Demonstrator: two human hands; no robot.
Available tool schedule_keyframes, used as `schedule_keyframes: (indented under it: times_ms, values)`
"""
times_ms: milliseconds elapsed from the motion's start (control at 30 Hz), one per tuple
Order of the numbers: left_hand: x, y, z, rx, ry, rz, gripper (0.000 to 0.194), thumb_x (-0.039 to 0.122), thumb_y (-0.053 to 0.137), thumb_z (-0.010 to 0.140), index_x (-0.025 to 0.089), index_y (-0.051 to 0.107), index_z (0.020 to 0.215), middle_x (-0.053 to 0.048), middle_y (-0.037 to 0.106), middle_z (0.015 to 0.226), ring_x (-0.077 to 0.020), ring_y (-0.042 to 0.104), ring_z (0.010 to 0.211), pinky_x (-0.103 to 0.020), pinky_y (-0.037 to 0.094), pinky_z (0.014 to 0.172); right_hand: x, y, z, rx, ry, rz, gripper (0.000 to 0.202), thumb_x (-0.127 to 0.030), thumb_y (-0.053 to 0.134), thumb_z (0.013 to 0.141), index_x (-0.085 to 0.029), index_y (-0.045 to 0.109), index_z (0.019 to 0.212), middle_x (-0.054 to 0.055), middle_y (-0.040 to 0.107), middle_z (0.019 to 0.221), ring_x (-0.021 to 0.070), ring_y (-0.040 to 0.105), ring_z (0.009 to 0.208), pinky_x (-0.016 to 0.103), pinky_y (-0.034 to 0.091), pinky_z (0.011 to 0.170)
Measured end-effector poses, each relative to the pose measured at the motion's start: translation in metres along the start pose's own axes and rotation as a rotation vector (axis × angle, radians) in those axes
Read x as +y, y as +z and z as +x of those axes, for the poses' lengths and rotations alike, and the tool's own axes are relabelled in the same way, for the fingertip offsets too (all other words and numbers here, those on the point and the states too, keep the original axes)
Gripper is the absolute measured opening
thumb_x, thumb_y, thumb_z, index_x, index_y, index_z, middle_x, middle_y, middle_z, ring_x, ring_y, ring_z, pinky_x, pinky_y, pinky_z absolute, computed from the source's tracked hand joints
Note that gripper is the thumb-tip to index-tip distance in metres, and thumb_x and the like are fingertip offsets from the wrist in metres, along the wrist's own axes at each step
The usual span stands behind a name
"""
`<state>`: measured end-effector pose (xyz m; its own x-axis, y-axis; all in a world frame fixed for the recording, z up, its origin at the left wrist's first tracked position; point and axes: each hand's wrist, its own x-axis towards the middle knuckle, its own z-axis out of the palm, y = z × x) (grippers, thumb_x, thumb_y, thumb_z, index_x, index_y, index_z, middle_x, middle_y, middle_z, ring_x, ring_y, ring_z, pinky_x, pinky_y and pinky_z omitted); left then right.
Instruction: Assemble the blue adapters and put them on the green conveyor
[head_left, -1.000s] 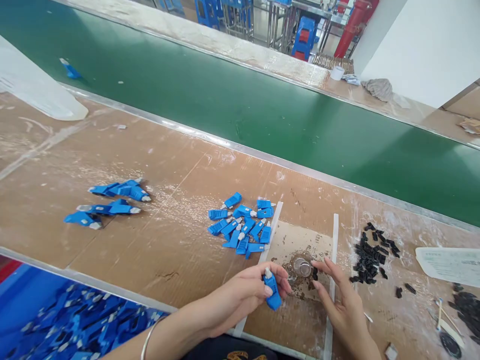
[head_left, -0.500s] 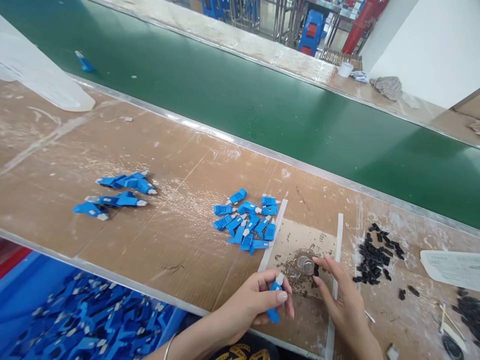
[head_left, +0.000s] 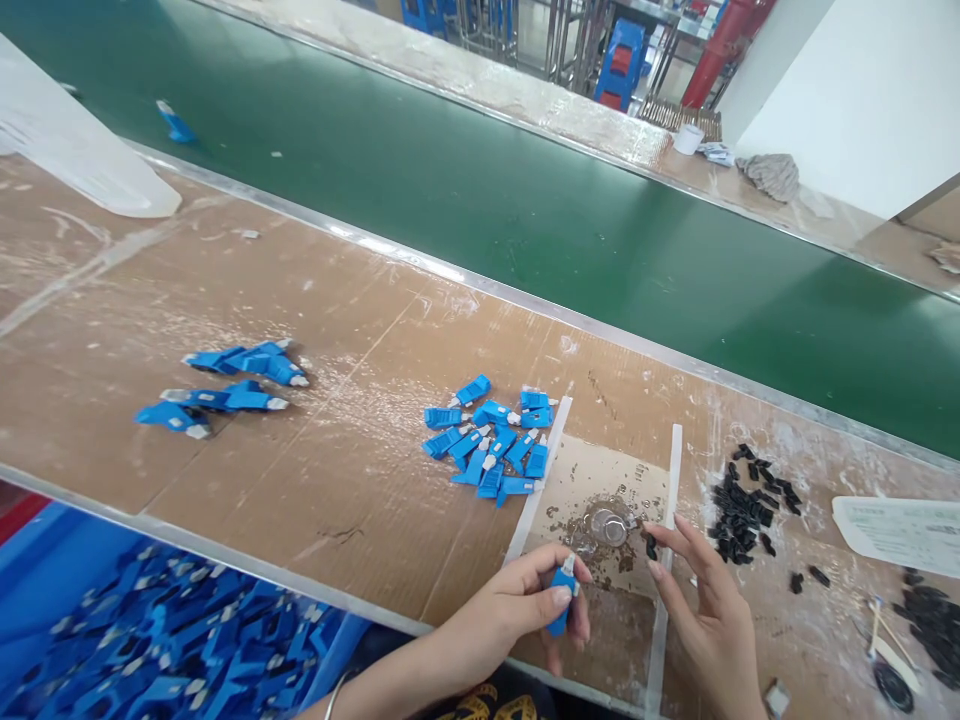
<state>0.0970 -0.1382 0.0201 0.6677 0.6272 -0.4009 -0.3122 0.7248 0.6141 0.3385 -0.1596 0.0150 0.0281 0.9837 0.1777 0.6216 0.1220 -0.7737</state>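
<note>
My left hand (head_left: 529,600) is closed around a blue plastic part with a whitish tip (head_left: 562,597), tip pointing up. Between thumb and forefinger, my right hand (head_left: 705,600) pinches a small black piece (head_left: 651,546), just right of a small clear round dish (head_left: 609,527). Dark wet-looking spots surround the dish on a pale sheet (head_left: 581,465). A group of similar blue parts (head_left: 487,440) lies to the left of the sheet. On the right is a heap of small black pieces (head_left: 742,510).
A green conveyor belt (head_left: 480,190) runs behind the bench, with one blue part (head_left: 174,122) on it. More blue parts (head_left: 240,380) lie left. A blue bin (head_left: 30,560) full of them stands at lower left. Cotton swabs (head_left: 885,635) and more black pieces (head_left: 934,625) lie right.
My right hand has drawn the black piece away from the dish, slightly to the right. My left hand has turned the blue part a little, and it has shifted slightly right.
</note>
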Motion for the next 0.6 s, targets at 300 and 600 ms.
schedule_keyframes:
  times_ms: [300, 600]
  values:
    - [0.001, 0.026, 0.013, 0.163, 0.022, -0.351, 0.06, 0.046, 0.085, 0.069, 0.018, 0.071, 0.119, -0.007, 0.07, 0.089, -0.0145, 0.059, 0.081, -0.028, 0.046, 0.075, -0.016, 0.012, -0.01, 0.18, 0.327, 0.698, 0.034, -0.035, 0.072, 0.089, -0.026, 0.066, 0.122, 0.011, 0.075, 0.11, 0.025, 0.073, 0.097, 0.035, 0.061, 0.081]
    - [0.005, 0.036, 0.018, 0.106, 0.04, -0.322, 0.044, 0.04, 0.091, 0.062, 0.02, 0.078, 0.1, -0.007, 0.074, 0.091, -0.0163, 0.064, 0.083, -0.027, 0.052, 0.077, -0.025, 0.015, -0.031, 0.084, 0.242, 0.573, 0.034, -0.031, 0.071, 0.09, -0.028, 0.064, 0.124, 0.01, 0.074, 0.112, 0.0254, 0.07, 0.106, 0.04, 0.058, 0.093]
